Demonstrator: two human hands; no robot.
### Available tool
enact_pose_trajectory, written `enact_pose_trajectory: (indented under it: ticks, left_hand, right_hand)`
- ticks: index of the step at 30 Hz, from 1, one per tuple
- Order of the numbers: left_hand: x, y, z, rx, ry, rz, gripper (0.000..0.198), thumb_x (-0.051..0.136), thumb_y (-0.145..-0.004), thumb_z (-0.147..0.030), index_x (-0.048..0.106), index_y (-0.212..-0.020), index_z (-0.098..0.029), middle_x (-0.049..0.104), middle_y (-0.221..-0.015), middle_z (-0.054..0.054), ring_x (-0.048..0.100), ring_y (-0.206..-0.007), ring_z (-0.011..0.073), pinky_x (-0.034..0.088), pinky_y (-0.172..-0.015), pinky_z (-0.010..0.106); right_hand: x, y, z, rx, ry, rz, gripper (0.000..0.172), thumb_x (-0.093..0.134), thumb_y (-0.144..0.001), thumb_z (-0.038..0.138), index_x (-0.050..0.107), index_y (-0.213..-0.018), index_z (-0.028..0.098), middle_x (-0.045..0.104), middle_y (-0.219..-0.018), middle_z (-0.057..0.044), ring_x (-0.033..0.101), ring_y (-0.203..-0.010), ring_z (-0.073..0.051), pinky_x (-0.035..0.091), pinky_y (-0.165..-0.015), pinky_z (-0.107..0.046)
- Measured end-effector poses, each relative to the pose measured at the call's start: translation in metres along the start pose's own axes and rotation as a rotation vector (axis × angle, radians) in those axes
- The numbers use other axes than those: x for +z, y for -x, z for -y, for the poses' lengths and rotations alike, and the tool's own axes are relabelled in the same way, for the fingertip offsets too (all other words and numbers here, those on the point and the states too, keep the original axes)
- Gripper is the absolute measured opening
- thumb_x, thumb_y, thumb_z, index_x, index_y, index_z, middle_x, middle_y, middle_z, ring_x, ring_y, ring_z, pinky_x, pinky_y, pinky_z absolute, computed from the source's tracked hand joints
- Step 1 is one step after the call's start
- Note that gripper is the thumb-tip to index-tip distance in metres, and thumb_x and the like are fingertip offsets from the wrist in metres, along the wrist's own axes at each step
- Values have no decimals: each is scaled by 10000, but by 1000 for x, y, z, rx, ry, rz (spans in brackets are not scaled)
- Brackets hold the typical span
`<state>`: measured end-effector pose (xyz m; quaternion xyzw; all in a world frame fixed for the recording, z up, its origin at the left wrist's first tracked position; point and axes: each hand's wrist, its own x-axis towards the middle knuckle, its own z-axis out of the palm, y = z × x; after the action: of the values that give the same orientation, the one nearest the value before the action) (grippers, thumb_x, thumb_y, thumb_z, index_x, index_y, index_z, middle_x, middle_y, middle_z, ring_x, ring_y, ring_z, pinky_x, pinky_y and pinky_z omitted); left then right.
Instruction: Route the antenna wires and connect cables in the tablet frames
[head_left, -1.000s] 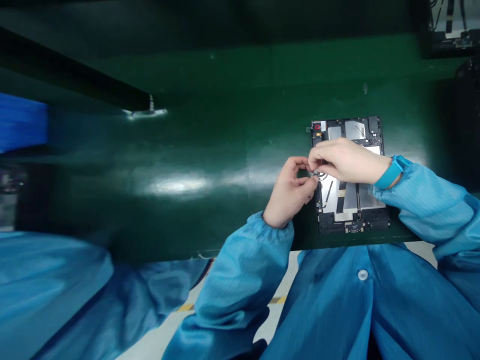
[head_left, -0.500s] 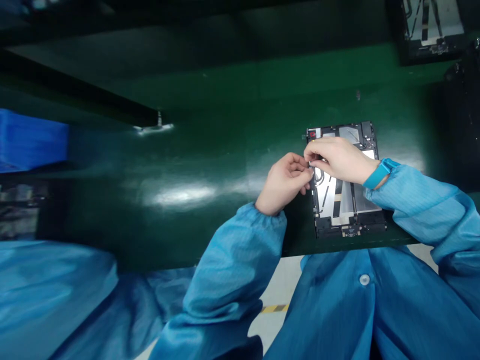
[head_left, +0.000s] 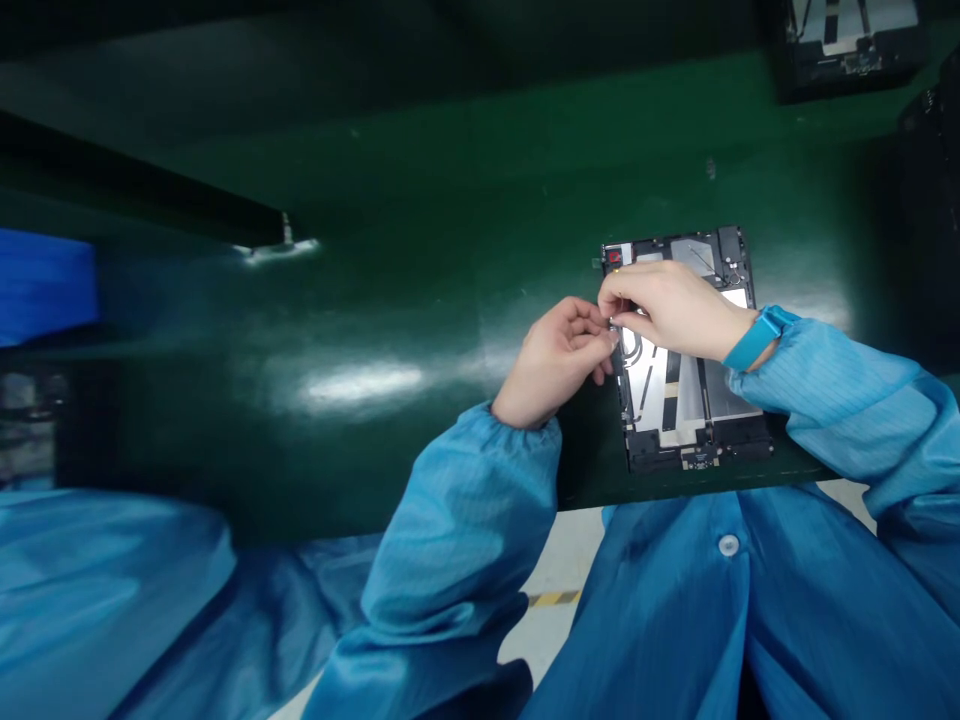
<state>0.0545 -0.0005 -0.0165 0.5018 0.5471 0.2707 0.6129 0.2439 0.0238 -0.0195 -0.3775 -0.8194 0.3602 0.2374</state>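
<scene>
"Two hands on one spot?"

"Yes. The right hand (head_left: 675, 315) and left hand (head_left: 559, 360) meet over the left edge of an opened tablet chassis (head_left: 694, 400)."

"What's each grip doing?"

"Both are pressed together, pinching a thin cable (head_left: 613, 323) just above the chassis. Its end is too small to make out."

"And the chassis?"

"Lying flat on the green desk (head_left: 450, 250), with a second chassis (head_left: 844, 45) well beyond it and a teal wristband (head_left: 752, 340) just right of it."
</scene>
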Motion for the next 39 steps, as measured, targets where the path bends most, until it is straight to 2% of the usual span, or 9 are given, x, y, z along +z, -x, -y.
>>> enact_pose_trajectory:
  ticks: [6, 11, 17, 22, 28, 31, 35, 39]
  left_hand:
    - [3, -1, -4, -42, -6, -2, 251, 749, -705, -108, 538, -822, -180, 592, -579, -54, 548, -423, 90, 432, -394, 191]
    - [7, -4, -12, -109, -26, 3, 253, 672, -696, -15, 517, -795, -189, 583, -494, -47, 537, -395, 111, 425, -393, 194]
    - [11, -11, -25, -199, -156, -10, 268, 595, -730, 25, 472, -784, -208, 550, -432, -69, 482, -355, 93, 338, -353, 162]
    - [9, -29, -29, -142, -131, -78, 288, 615, -731, 46, 471, -770, -201, 490, -418, -102, 418, -362, 56, 271, -358, 138]
    - [5, -40, -18, -78, 56, 5, 280, 674, -746, 0, 477, -782, -196, 536, -457, -87, 466, -380, 56, 334, -389, 141]
    - [2, -41, -10, -42, 94, 32, 273, 740, -780, -88, 489, -789, -195, 569, -471, -65, 500, -393, 67, 372, -402, 152]
    - [5, -42, -7, -22, 44, 13, 290, 773, -839, -170, 490, -784, -196, 548, -443, -73, 441, -344, 54, 293, -363, 151]
    - [16, -44, -14, -64, -8, -61, 288, 698, -913, -144, 461, -764, -210, 480, -383, -96, 384, -295, 57, 228, -342, 161]
  right_hand:
    - [0, 2, 0, -6, 6, -11, 146, 561, -904, 62, 635, -936, 183, 658, -925, -39, 547, -872, -194, 373, -805, -322]
    - [0, 1, -4, -32, 42, -153, 200, 532, -886, 41, 637, -985, 180, 662, -953, -51, 556, -911, -211, 415, -840, -343]
    - [-3, -6, -8, 109, 70, -269, 201, 604, -855, 48, 654, -989, 188, 690, -894, -15, 591, -862, -194, 434, -819, -322]
    - [-3, -7, -9, 163, 23, -309, 202, 638, -818, 45, 666, -960, 186, 699, -858, 5, 616, -789, -155, 445, -779, -278]
    - [-2, -5, -11, 190, 19, -293, 224, 605, -772, 30, 662, -915, 192, 663, -757, 39, 598, -716, -132, 439, -733, -252]
    - [0, -6, -17, 177, 61, -294, 211, 609, -764, 24, 655, -876, 196, 665, -769, 26, 592, -736, -142, 441, -750, -262]
    - [3, -4, -25, 124, 88, -326, 198, 610, -783, 39, 652, -890, 200, 669, -813, 9, 592, -763, -153, 461, -780, -278]
    - [2, 1, -28, 4, 86, -464, 189, 555, -835, 75, 656, -945, 191, 673, -992, -53, 615, -812, -160, 507, -772, -296]
